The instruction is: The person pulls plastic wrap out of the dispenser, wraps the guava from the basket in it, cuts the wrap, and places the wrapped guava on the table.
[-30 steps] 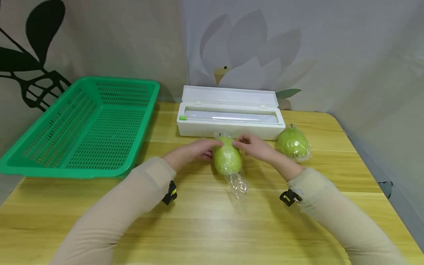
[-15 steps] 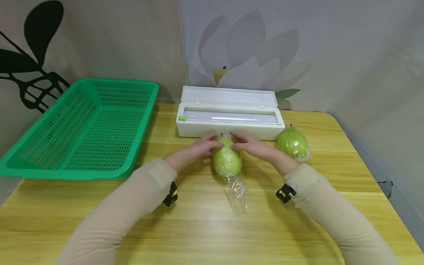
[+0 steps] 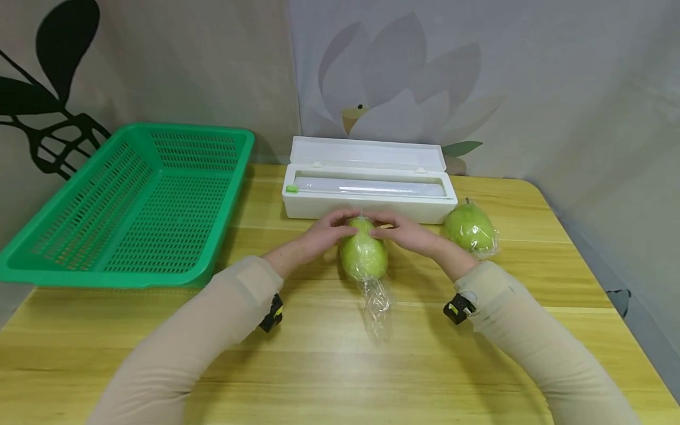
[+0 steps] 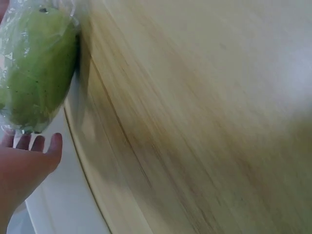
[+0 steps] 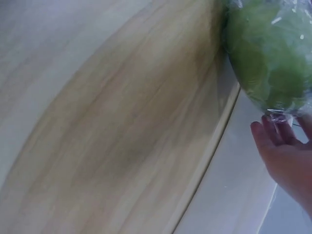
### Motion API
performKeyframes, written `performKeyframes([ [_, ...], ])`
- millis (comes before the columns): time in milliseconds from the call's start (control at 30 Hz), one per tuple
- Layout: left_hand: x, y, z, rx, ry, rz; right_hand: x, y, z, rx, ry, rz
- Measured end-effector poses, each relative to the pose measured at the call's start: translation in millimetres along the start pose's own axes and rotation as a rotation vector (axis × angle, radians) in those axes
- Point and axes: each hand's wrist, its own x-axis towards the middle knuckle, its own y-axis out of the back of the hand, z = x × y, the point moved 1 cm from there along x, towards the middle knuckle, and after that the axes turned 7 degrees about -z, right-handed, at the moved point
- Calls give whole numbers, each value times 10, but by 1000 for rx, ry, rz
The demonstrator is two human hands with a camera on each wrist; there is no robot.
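Observation:
A green pear (image 3: pixel 363 257) in clear plastic wrap lies on the table, stem end away from me. A crumpled tail of plastic wrap (image 3: pixel 376 307) trails from its near end. My left hand (image 3: pixel 320 237) holds the pear's stem end from the left, thumb on top and fingers curved behind. From the right, my right hand (image 3: pixel 408 235) holds the same end in a similar way. In the left wrist view the left hand (image 4: pixel 27 163) has its fingertips against the wrapped pear (image 4: pixel 39 63). The right wrist view shows the right hand's fingertips (image 5: pixel 267 123) at the wrap.
Behind the hands stands a white wrap dispenser (image 3: pixel 369 206), lid raised, with a roll of film (image 3: pixel 369 187) inside and a green slider (image 3: pixel 292 189). Another wrapped pear (image 3: pixel 470 228) sits at its right end. A green plastic basket (image 3: pixel 146 278) occupies the left side of the wooden table.
My hands have moved slightly away from me, from pinching the wrap beside the pear's neck to curving round its stem end. The loose film there now lies down against the pear.

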Motion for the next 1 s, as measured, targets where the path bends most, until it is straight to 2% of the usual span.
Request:
performKeyframes([
  [133, -27, 10, 6, 117, -17, 19, -8, 3, 19, -32, -5, 26],
  [200, -28, 13, 7, 137, -28, 13, -11, 0, 30, -42, -14, 40],
  [300, -9, 18, -1, 138, -54, -3, -15, -9, 35, -35, -22, 53],
  [500, 33, 34, -37, 93, -98, -18, -1, -36, 14, -32, 25, 43],
  [667, 56, 62, -52, 96, -103, -14, -6, -74, 13, -29, 16, 74],
  [767, 47, 75, -47, 130, -88, -7, -17, -100, 24, -69, 31, 84],
  [900, 10, 77, -22, 204, -90, -11, -77, -89, 12, -107, 64, 24],
  [1000, -24, 71, -14, 264, -127, -24, -125, -62, 8, -74, 68, -74],
])
